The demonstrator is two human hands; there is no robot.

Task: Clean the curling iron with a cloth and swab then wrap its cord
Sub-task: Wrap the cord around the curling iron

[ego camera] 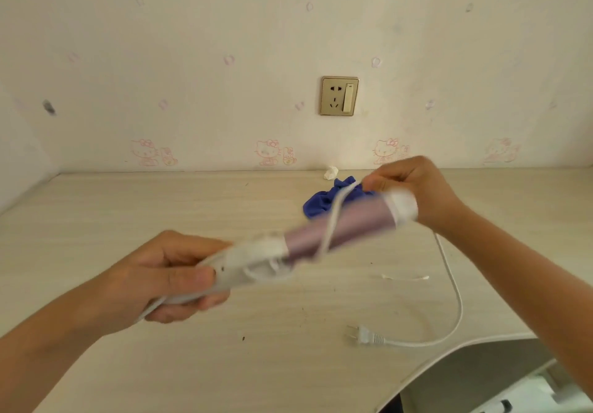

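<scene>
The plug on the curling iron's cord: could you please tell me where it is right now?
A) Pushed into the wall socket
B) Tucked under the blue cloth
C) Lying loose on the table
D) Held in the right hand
C: the plug lies on the table with its prongs bare, well away from the wall socket and the blue cloth.

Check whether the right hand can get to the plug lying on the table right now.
Probably yes. The plug lies uncovered on the table, below the right hand, with nothing between. But that hand is pinching the cord at the tip of the curling iron, so it must let go first.
</scene>
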